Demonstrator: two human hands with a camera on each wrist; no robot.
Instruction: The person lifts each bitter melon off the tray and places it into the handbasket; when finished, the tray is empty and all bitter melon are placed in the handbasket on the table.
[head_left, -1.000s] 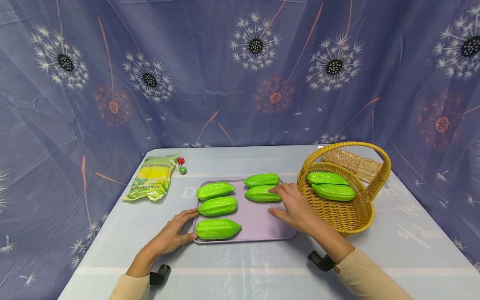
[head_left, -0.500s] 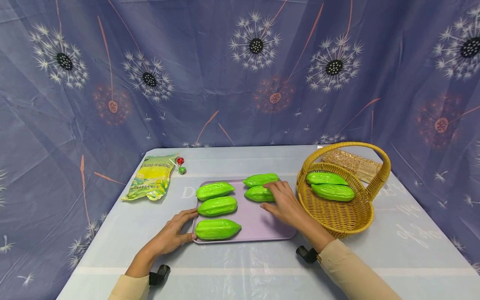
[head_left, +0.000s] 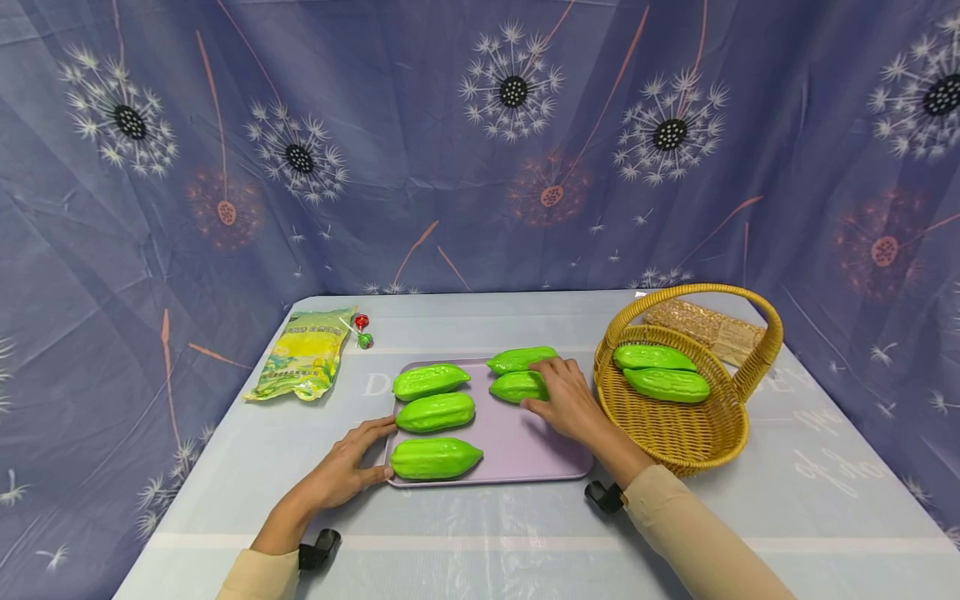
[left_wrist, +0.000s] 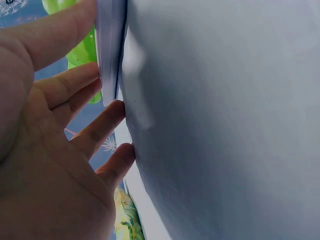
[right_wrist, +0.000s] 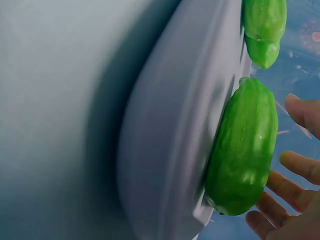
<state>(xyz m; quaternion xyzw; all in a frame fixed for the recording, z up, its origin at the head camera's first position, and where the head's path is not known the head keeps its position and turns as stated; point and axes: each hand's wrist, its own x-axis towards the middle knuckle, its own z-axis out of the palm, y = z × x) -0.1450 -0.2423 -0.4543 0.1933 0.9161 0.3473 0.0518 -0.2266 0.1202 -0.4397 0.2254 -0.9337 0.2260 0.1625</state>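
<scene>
A pale purple tray [head_left: 517, 454] bears several green, ridged bitter melons, three on its left and two at its back right. My left hand [head_left: 347, 468] rests at the tray's left edge; in the left wrist view its extended fingers [left_wrist: 110, 125] lie by the tray's rim [left_wrist: 111, 50]. My right hand [head_left: 572, 404] is over the right end of the nearer back-right bitter melon [head_left: 517, 387] and hides part of it. In the right wrist view, that bitter melon [right_wrist: 245, 150] lies beside the spread fingers [right_wrist: 287, 192], the thumb apart from it.
To the right of the tray stands a yellow wicker basket [head_left: 678, 433] with a tall handle, holding two bitter melons [head_left: 663, 383]. Behind it lies a gold glittery item [head_left: 697, 323]. A green-yellow packet [head_left: 303, 354] and two lollipops [head_left: 363, 332] lie at the back left.
My right hand has moved slightly left over the nearer back-right bitter melon, covering more of its right end. My left hand and the tray have not moved.
</scene>
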